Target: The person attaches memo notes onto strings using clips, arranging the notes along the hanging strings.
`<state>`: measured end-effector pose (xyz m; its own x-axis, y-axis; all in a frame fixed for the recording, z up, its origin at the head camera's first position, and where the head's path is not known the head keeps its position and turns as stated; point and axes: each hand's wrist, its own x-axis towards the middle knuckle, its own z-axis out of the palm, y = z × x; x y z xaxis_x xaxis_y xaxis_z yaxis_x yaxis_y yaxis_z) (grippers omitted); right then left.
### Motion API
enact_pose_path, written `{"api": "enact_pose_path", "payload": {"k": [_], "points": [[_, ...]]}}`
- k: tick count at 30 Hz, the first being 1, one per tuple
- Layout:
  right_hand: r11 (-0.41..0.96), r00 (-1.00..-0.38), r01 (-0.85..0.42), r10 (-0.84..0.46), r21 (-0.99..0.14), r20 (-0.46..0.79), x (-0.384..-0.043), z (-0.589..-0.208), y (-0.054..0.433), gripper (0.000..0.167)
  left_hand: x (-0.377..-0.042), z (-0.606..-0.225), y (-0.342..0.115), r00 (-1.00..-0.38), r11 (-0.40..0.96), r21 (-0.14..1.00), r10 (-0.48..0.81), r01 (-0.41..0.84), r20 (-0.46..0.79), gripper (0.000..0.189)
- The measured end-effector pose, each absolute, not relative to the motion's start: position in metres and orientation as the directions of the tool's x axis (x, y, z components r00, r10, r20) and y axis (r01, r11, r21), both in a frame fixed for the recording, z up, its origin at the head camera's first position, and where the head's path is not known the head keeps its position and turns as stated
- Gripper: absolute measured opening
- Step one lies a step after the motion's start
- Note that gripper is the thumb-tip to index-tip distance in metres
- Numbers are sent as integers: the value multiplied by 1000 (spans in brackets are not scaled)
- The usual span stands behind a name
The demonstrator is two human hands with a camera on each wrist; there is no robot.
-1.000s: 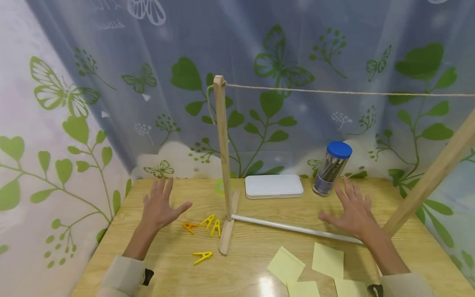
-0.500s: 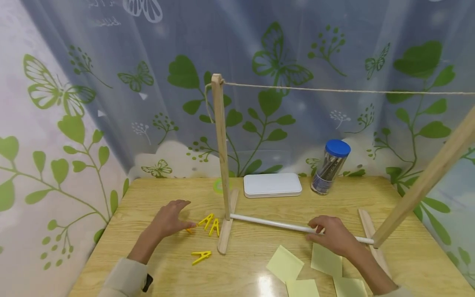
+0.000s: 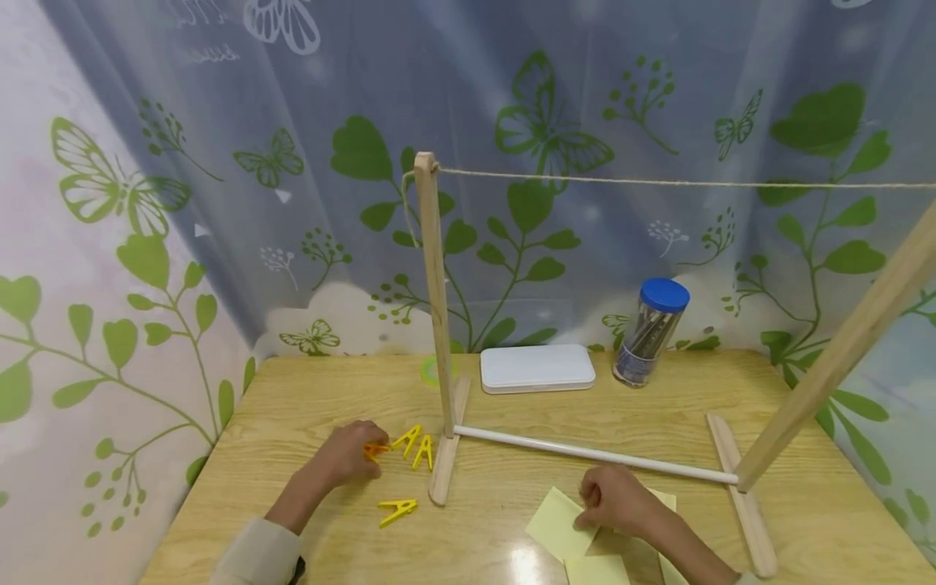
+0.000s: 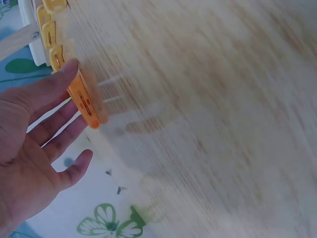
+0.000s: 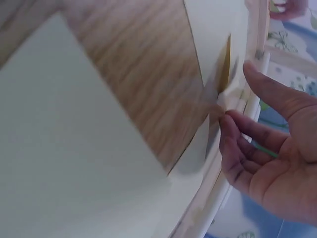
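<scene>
In the head view my left hand is at an orange clothespin. In the left wrist view the thumb lies on one side of this clothespin and the fingers on the other, pinching it. Two yellow clothespins lie just right of it, and another yellow clothespin lies nearer the front. My right hand is over the pale yellow sticky notes, its fingertips at the right edge of the left note. In the right wrist view the index fingertip meets a raised note corner, with the thumb held apart.
A wooden stand with a white bottom rod and a string across its top stands behind the hands. At the back are a white case and a blue-lidded jar of pens. Another sticky note lies in front.
Both hands have come down from raised and spread. The left hand has taken hold of the orange clothespin. The right hand has moved left and forward past the rod to the sticky notes.
</scene>
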<state>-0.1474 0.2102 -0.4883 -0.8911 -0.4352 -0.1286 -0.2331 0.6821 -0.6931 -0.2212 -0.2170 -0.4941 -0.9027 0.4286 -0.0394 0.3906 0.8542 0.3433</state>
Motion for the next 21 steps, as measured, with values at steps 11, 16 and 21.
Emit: {"api": "enact_pose_path", "payload": {"k": [11,16,21], "points": [[750,-922,-220,-368,-624,-117,-145,-492,190,32,-219,-494,-214,-906,870,289,423,400,-20,24],[750,-921,-167,-350,-640,-169,-145,-492,188,30,-220,-492,-217,-910,875,284,414,392,-19,26],[727,-907,-193,-389,-659,-164,-146,-493,189,32,-222,-482,-219,-905,864,289,424,413,27,25]]}}
